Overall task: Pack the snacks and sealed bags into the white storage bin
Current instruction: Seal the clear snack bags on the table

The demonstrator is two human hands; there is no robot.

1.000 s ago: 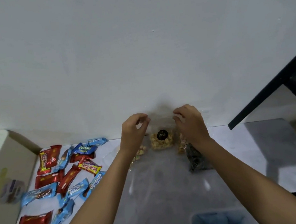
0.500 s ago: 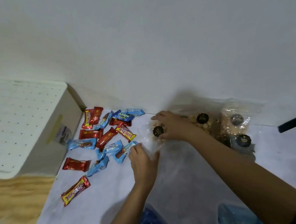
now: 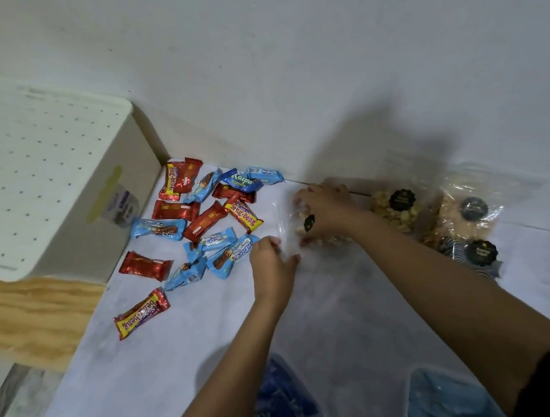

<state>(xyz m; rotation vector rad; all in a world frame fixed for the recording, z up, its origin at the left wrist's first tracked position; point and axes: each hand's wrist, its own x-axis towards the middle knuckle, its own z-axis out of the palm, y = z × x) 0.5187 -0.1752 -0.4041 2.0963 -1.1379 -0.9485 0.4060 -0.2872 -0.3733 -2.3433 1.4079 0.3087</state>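
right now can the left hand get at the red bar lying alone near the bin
Probably yes: the left hand is busy holding the clear bag, but the red bar lies uncovered to its left, with only blue wrappers between.

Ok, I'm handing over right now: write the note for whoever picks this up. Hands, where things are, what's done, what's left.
Left hand: pinching the near edge of the clear snack bag.
Right hand: gripping the same bag from above.
Three more sealed bags lie to the right by the wall.
Wrapped snack bars lie scattered left of the hands.
White storage bin stands far left, lid on.
Done: nothing visibly packed.
Left: open bin, load everything.
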